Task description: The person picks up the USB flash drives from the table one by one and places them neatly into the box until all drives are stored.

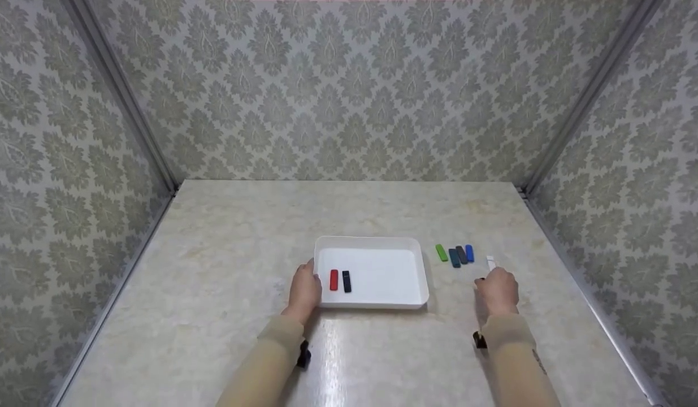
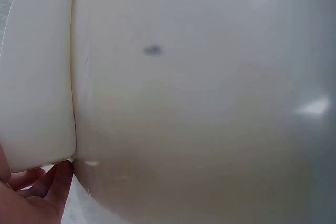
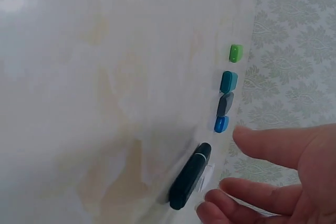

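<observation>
Left hand grip: fingers against white tray left wall | Right hand grip: relaxed, holding nothing, just beside dark stick on table | Risk: likely nudges stick toward the green, teal, grey, blue row, scattering it

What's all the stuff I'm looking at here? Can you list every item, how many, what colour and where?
Tray: one, white, middle of the table.
Sticks in the tray: two, one red and one black, side by side at its left end.
Sticks on the table: four, green, teal, grey and blue, in a row right of the tray.
Dark stick: one, blackish, on the table by the right fingers.
White piece: one, beside the right hand; too small to identify.
Table: one, pale marbled beige.
Walls: patterned, three sides.
Left hand: touches the tray's left edge.
Right hand: reaches for the dark stick.
</observation>
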### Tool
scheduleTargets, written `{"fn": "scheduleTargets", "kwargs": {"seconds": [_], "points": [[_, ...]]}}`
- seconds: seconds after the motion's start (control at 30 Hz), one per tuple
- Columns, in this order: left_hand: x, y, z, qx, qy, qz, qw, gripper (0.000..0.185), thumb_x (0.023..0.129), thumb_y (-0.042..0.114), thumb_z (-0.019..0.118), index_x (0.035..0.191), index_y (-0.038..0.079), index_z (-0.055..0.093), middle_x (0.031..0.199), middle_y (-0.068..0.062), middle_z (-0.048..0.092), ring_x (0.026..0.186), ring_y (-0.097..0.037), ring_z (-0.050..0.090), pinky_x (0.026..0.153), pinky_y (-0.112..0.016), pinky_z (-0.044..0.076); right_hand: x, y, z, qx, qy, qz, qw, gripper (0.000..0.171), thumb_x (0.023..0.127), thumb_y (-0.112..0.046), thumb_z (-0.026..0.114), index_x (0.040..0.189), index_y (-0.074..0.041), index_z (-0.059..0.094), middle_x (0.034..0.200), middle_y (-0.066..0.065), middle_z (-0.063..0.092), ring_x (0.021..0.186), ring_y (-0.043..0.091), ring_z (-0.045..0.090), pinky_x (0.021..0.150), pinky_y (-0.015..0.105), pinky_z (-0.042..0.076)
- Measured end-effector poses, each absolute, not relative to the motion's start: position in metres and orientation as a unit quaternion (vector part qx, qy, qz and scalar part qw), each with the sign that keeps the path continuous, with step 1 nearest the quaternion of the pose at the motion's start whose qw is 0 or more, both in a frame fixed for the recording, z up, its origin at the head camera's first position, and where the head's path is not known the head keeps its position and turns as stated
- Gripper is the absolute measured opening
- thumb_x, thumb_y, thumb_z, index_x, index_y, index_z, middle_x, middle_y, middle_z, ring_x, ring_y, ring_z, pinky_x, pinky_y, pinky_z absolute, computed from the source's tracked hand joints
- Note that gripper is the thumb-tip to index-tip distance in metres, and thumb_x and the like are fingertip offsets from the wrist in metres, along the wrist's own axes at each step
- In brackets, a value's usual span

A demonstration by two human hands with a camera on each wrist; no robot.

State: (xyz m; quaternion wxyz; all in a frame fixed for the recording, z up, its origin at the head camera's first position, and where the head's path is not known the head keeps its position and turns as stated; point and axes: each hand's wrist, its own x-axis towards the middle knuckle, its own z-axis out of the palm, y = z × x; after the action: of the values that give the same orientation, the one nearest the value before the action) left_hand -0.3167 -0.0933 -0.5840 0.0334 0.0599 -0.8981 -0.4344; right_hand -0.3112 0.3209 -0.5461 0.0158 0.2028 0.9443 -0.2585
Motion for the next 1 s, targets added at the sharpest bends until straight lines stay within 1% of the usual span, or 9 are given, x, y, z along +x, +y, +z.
{"fn": "scheduleTargets", "kwargs": {"seconds": [0.1, 0.37, 0.47, 0.6, 0.7, 0.83, 1.0], "points": [[-0.317, -0.094, -0.583, 0.060, -0.899, -0.432, 0.035, 0.047, 0.105, 0.003, 0.045, 0.151, -0.003, 0.046, 0.134, -0.023, 0.061, 0.131, -0.037, 0.058, 0.117, -0.051, 0.046, -0.310, 0.322, -0.548, 0.210, 0.942, -0.262, 0.024, 0.030, 0.098, -0.014, 0.065, 0.110, 0.013, 0.067, 0.100, 0.027, 0.072, 0.082, 0.030, 0.068, 0.074, 0.044, 0.059], [-0.317, -0.094, -0.583, 0.042, -0.904, -0.422, 0.059, 0.047, 0.101, -0.005, 0.047, 0.147, -0.006, 0.050, 0.130, -0.026, 0.063, 0.129, -0.039, 0.059, 0.116, -0.051, 0.047, -0.306, 0.322, -0.551, 0.221, 0.933, -0.281, 0.050, 0.035, 0.100, -0.014, 0.061, 0.119, 0.015, 0.063, 0.107, 0.030, 0.069, 0.086, 0.033, 0.067, 0.073, 0.044, 0.058], [-0.317, -0.093, -0.584, 0.046, -0.903, -0.423, 0.055, 0.047, 0.101, -0.004, 0.048, 0.148, -0.005, 0.050, 0.131, -0.025, 0.063, 0.130, -0.038, 0.058, 0.116, -0.051, 0.047, -0.306, 0.323, -0.553, 0.214, 0.939, -0.266, 0.047, 0.035, 0.099, -0.013, 0.062, 0.118, 0.016, 0.063, 0.108, 0.032, 0.069, 0.091, 0.039, 0.068, 0.077, 0.049, 0.058], [-0.317, -0.094, -0.584, 0.046, -0.906, -0.417, 0.057, 0.046, 0.101, -0.004, 0.048, 0.147, -0.005, 0.051, 0.128, -0.024, 0.064, 0.126, -0.038, 0.060, 0.114, -0.051, 0.048, -0.305, 0.325, -0.556, 0.206, 0.947, -0.244, 0.038, 0.035, 0.097, -0.012, 0.063, 0.117, 0.016, 0.064, 0.112, 0.036, 0.065, 0.103, 0.050, 0.062, 0.084, 0.056, 0.055], [-0.318, -0.094, -0.585, 0.046, -0.908, -0.413, 0.059, 0.046, 0.101, -0.004, 0.048, 0.147, -0.006, 0.050, 0.128, -0.025, 0.064, 0.126, -0.039, 0.060, 0.114, -0.051, 0.048, -0.306, 0.326, -0.558, 0.205, 0.948, -0.240, 0.039, 0.033, 0.097, -0.010, 0.062, 0.117, 0.016, 0.063, 0.115, 0.038, 0.061, 0.106, 0.052, 0.058, 0.086, 0.057, 0.053], [-0.318, -0.095, -0.585, 0.050, -0.907, -0.415, 0.050, 0.046, 0.102, -0.002, 0.048, 0.148, -0.006, 0.048, 0.132, -0.025, 0.062, 0.130, -0.039, 0.058, 0.116, -0.051, 0.047, -0.307, 0.327, -0.558, 0.203, 0.948, -0.242, 0.041, 0.029, 0.098, -0.005, 0.056, 0.116, 0.017, 0.064, 0.114, 0.038, 0.064, 0.105, 0.052, 0.061, 0.087, 0.057, 0.054], [-0.318, -0.094, -0.584, 0.051, -0.904, -0.422, 0.048, 0.046, 0.102, -0.002, 0.047, 0.148, -0.005, 0.049, 0.134, -0.025, 0.062, 0.131, -0.039, 0.057, 0.117, -0.051, 0.046, -0.307, 0.327, -0.558, 0.202, 0.947, -0.246, 0.042, 0.027, 0.102, 0.001, 0.046, 0.115, 0.019, 0.063, 0.112, 0.037, 0.066, 0.101, 0.050, 0.065, 0.086, 0.057, 0.057]]}}
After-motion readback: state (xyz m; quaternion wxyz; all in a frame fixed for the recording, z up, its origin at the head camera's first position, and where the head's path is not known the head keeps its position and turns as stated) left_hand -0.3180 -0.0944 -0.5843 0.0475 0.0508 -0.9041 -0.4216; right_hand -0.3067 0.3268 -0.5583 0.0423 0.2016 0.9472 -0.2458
